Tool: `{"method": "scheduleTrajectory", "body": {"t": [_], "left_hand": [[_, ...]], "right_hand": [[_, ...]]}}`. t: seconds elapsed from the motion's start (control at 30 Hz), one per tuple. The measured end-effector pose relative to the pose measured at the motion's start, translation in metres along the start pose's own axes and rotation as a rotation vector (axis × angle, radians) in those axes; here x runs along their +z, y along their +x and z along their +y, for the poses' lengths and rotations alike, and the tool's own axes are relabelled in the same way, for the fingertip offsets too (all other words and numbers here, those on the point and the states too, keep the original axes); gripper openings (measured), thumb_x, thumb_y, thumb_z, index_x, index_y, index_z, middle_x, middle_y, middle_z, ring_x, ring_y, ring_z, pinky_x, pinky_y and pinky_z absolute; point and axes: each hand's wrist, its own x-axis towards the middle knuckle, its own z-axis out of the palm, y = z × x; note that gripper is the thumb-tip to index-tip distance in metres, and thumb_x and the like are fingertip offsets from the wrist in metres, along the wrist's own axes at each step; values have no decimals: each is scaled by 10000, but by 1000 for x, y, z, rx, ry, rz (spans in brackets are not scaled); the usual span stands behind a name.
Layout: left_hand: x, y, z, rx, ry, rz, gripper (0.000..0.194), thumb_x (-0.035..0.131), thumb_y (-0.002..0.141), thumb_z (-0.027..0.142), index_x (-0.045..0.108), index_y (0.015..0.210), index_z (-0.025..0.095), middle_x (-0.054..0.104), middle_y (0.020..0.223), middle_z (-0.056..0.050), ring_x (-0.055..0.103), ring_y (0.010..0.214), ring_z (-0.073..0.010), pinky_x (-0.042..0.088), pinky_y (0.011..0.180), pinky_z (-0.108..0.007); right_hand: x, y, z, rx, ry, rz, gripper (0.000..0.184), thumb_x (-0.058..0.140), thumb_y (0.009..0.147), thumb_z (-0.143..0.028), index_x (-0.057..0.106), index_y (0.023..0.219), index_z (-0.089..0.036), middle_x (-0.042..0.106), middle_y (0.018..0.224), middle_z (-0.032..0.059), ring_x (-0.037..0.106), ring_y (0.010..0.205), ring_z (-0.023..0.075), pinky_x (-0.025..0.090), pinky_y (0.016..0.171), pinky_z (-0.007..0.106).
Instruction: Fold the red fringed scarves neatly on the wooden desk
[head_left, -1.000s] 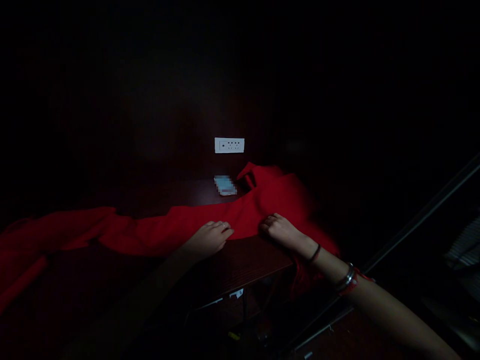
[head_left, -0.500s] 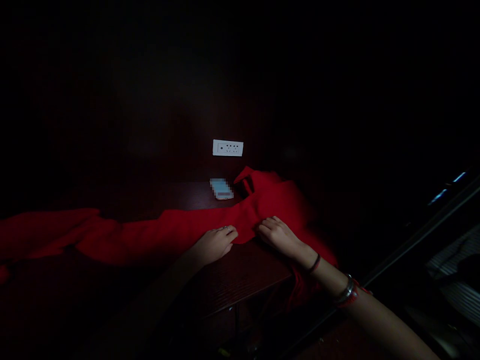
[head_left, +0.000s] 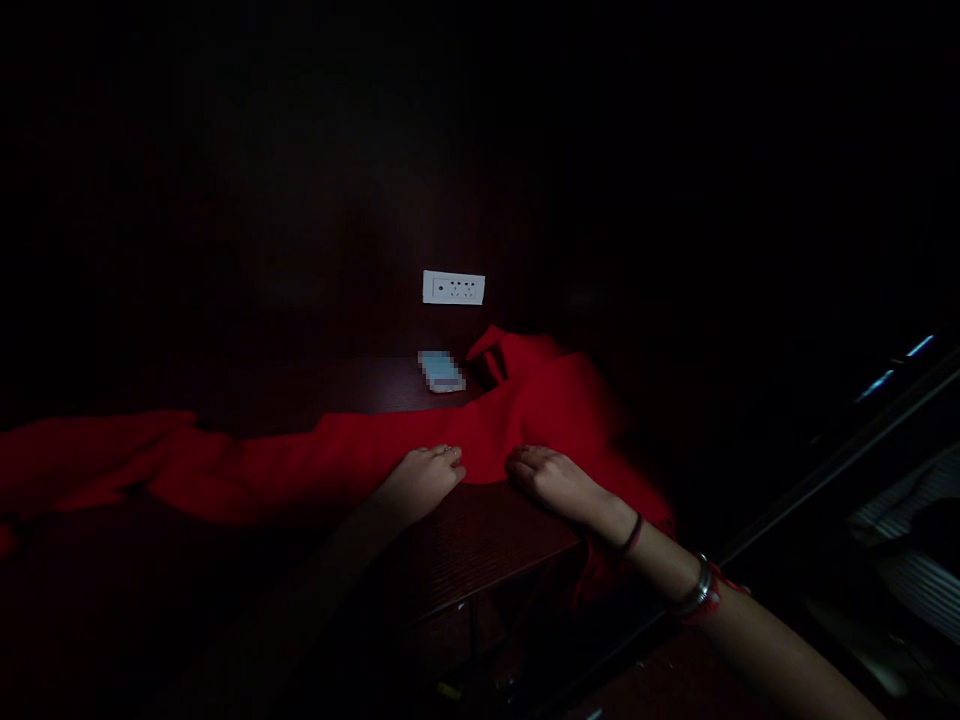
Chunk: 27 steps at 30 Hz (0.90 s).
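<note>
A long red cloth point(head_left: 315, 455) lies across a dark wooden table point(head_left: 480, 530), trailing off to the left and bunched at the right. My left hand point(head_left: 424, 475) rests on the cloth's near edge with its fingers curled onto the fabric. My right hand point(head_left: 547, 478) sits a little to the right, fingers bent and pinching the same edge. A dark band and metal bangles ring my right wrist.
A small pale phone-like object point(head_left: 441, 370) lies on the table behind the cloth. A white socket plate point(head_left: 453, 288) is on the dark wall above it. A dark slanted rail point(head_left: 825, 470) runs at the right. The room is very dim.
Both hands have shifted slightly along the cloth's near edge and drawn a little closer to me. The cloth's left part has slid leftward and flattened.
</note>
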Motion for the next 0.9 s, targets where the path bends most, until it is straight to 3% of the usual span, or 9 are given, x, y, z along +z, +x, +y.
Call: {"method": "scheduleTrajectory", "body": {"t": [0.13,0.27,0.37,0.47,0.57,0.7,0.9], "left_hand": [[0,-4,0,-26,-57,-24,204,387,788,191,564,891,184,564,904,-67,540,817,-192,428,608,-276],[5,-2,-17,-113,-165,-7,377,318,810,439,566,952,192,555,958,-78,522,871,-199,413,726,-309],[17,6,-39,-267,-204,47,452,215,838,436,484,1116,204,464,1163,-96,427,1052,-222,347,848,-363],[35,11,-59,-504,-235,-76,576,210,790,545,288,1272,240,217,1355,-91,201,1207,-318,230,900,-519],[48,7,-71,-669,-271,-219,722,172,705,673,199,1300,264,110,1378,-92,92,1218,-380,156,880,-603],[53,-1,-78,-688,-271,-204,795,146,666,716,185,1305,244,91,1375,-104,71,1221,-375,133,901,-589],[52,0,-77,-676,-256,-182,783,174,677,703,204,1302,232,105,1373,-110,91,1224,-360,152,908,-570]], "right_hand": [[-4,0,-6,37,49,-22,273,326,846,-200,521,1015,-112,547,1023,114,496,965,165,377,824,278],[-16,9,-9,92,110,-145,286,306,854,-225,550,950,-111,588,894,103,557,815,151,421,726,256],[-18,32,-9,87,120,-49,333,290,861,-282,508,1058,-125,551,1022,121,509,945,162,389,811,287],[-5,60,0,86,18,67,466,323,829,-418,373,1218,-166,387,1250,126,299,1168,238,255,934,437],[15,71,20,124,-106,19,537,372,778,-499,365,1230,-210,343,1291,97,203,1208,287,142,944,539],[29,58,58,279,-217,61,502,363,793,-471,352,1238,-239,317,1309,83,171,1216,302,119,919,582],[28,25,110,485,-278,102,461,306,830,-395,284,1272,-263,249,1342,72,169,1212,315,185,884,593]]}}
